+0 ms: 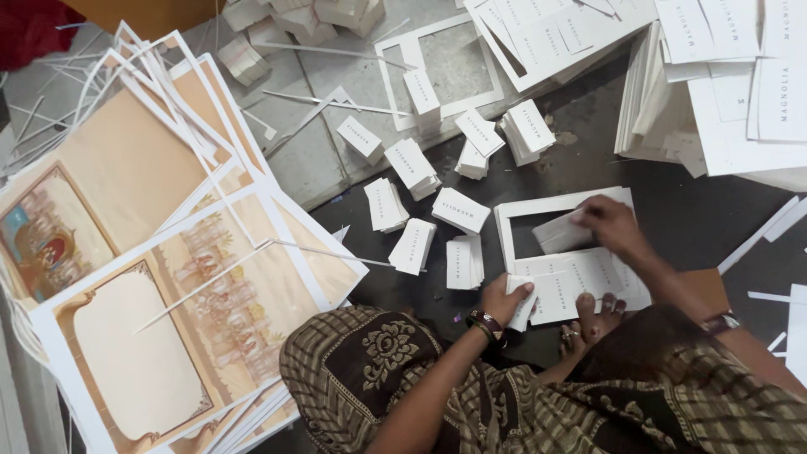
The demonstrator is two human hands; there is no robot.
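Nearest the camera, the person's patterned brown garment (471,395) fills the lower edge, with a bare foot (593,318) poking out and resting on the edge of a white punched sheet (580,273) that lies on the dark floor (681,210). The left hand (504,298), a dark bangle at its wrist, is closed around a small stack of white cards (523,304), thumb on top and fingers curled under, at the sheet's lower left corner. The right hand (612,225), a watch on its wrist further back, reaches over the sheet's open window and pinches a loose white card piece (561,234) with bent fingers; that piece sits tilted inside the cut-out gap (part of it is hidden under the hand). Just left of the sheet, several short piles of finished cards (461,252) stand on the floor, some leaning, and more piles (412,166) scatter beyond them toward an empty white frame (395,67) lying on the grey paving. To the far left, big printed sheets (168,277) in tan and cream with ornate borders fan out in a loose heap, thin white trim strips (319,248) lying across them. At the far right and top, stacks of uncut white sheets (731,84) overlap one another.
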